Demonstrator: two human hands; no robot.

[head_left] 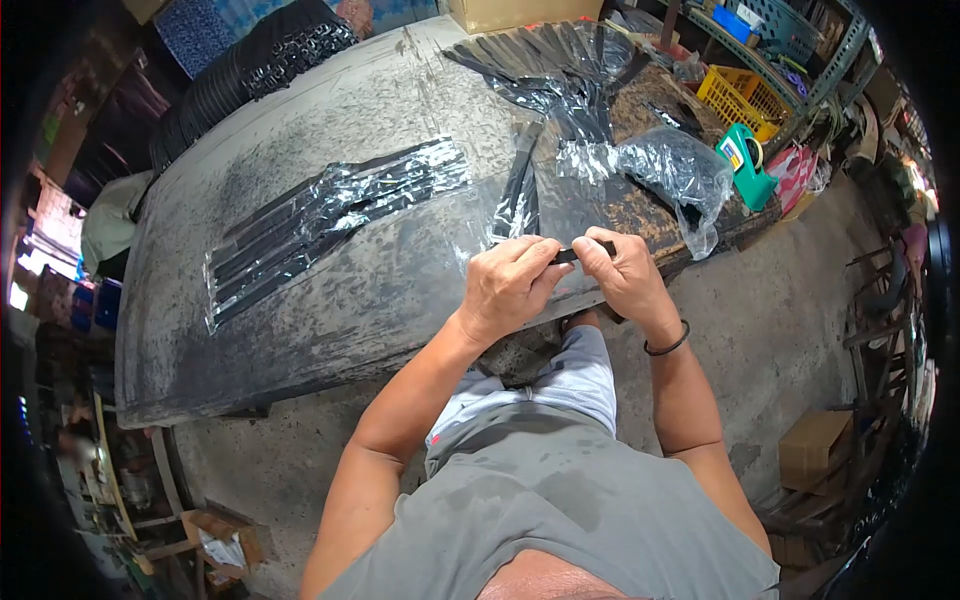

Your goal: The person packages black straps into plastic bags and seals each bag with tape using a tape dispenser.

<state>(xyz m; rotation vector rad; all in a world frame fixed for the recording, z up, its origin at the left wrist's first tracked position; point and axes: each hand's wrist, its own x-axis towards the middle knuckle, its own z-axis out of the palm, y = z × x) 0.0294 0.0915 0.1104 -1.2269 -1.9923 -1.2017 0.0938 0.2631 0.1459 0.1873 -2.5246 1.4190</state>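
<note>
Between my two hands, at the near edge of the table, is a short black strip (567, 256). My left hand (510, 283) pinches its left end, with the fingers curled in. The right end is gripped by my right hand (625, 275), its thumb lying along the strip. Just beyond my left hand lie a few dark strips in clear plastic (518, 190). Farther left, a flat row of long black strips in shiny clear wrap (335, 215) rests on the table. A crumpled clear plastic bag (685, 175) lies beyond my right hand.
The worn grey table (270, 345) spans the view. At its back lie fanned dark strips (550, 60) and a stack of black bundles (255, 80). On the right are a green tape dispenser (748, 170) and a yellow crate (738, 100). A cardboard box (815, 452) stands lower right.
</note>
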